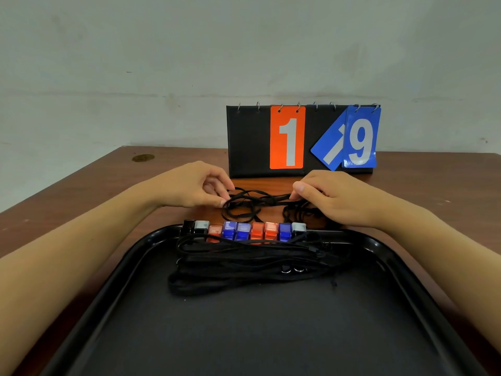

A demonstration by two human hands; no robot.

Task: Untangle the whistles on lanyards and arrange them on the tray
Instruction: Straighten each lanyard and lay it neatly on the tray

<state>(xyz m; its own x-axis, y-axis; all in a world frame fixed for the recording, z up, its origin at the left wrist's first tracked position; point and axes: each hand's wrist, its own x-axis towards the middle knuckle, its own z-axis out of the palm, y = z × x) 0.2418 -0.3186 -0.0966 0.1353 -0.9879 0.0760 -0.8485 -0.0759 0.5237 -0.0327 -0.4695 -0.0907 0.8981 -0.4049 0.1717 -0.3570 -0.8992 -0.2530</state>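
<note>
Tray [401, 270]: 9 whistles [244, 231], lanyards [244, 263].

Nine whistles [244, 230], black, silver, red and blue, stand in a row along the far rim of the black tray [393, 256], their black lanyards [244, 264] bundled before them. A tangled lanyard [254, 203] lies on the desk just beyond.

I see a black tray [393, 256] on a reddish-brown wooden table [67, 191]. The whistles [244, 230] along its far rim run black, silver, red, two blue, two red, blue, silver. Their lanyards [244, 264] are black. The black scoreboard [246, 142] shows a white 1 on an orange card [287, 137] and a white 9 on a blue card [362, 137].
</note>
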